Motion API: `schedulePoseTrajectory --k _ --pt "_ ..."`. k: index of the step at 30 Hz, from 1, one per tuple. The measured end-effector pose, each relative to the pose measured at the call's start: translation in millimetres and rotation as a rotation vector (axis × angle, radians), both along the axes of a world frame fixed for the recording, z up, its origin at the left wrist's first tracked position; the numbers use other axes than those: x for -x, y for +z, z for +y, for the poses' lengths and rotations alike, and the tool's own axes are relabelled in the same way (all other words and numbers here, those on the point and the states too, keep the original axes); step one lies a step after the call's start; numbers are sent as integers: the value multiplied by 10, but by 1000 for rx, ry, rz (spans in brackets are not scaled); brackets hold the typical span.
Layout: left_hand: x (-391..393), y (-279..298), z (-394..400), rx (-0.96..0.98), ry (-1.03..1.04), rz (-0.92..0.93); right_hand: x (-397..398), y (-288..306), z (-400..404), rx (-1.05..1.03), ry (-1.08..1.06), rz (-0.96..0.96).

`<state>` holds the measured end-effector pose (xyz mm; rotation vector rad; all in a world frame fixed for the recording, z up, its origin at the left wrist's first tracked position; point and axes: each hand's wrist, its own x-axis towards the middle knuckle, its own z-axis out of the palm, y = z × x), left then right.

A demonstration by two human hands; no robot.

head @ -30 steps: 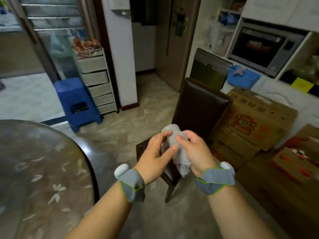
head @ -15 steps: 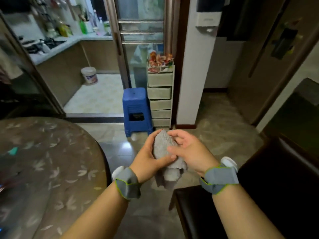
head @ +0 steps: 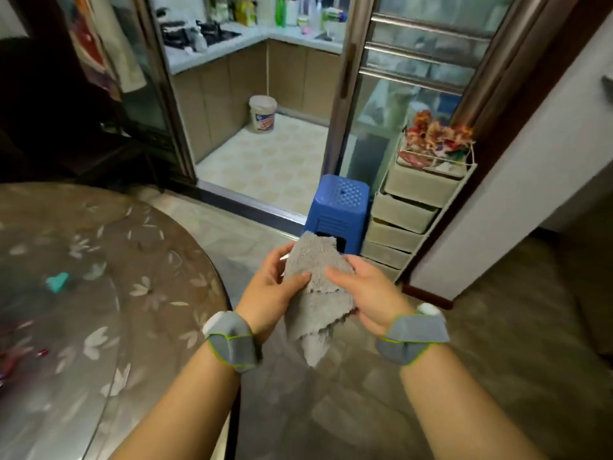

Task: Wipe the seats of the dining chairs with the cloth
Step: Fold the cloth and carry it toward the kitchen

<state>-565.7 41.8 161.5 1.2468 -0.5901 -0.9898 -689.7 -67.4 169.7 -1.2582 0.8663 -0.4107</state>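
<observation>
A fluffy grey cloth (head: 315, 287) hangs between both hands in front of me, over the floor. My left hand (head: 270, 293) grips its left side with thumb on top. Its right side is pinched by my right hand (head: 371, 293). The cloth's lower corner droops down between my wrists. No dining chair is in view at this moment; a dark shape at the far left (head: 39, 104) is too dim to identify.
A round table (head: 99, 310) with a flowered cover fills the lower left. A blue plastic stool (head: 338, 210) stands ahead beside a beige drawer rack (head: 411, 214). A sliding door opens onto a kitchen with a white bucket (head: 262, 114). A white wall corner (head: 497, 210) is at right.
My view has swung left, away from the dark dining chair, which has left the frame. Both hands have kept hold of the cloth, which has spread out a little more.
</observation>
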Motion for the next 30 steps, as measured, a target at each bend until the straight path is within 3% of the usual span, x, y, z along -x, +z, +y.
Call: schedulePoseTrajectory --k 2,4,9,11,13,16,20,28,30 --pt "-270 -14 -216 -81 53 -9 -336 -20 -261 203 3 114" --pt "-564 -13 -469 -117 39 11 -692 -89 -624 243 3 135" --pt "-865 -12 -936 -28 -48 77 -1318 -39 -1254 125 -73 10" --pt "-1134 -41 -1315 55 17 160 -1720 -55 -1682 38 -70 -43" --pt "-1545 -101 -1883 82 129 119 -2241 -86 -2264 -9 -27 -90" --pt "-2160 -126 -2610 2 301 4 -2880 -57 -3016 -54 73 -120" --pt "-2940 -64 -3361 -54 442 81 -3605 -42 -3851 -116 197 -128" --pt "-4340 22 -3940 -138 632 -18 -5158 -59 -4536 -131 380 -235" --pt "-5227 -77 -4167 -125 689 -30 -6082 -200 -4783 -158 429 -245"
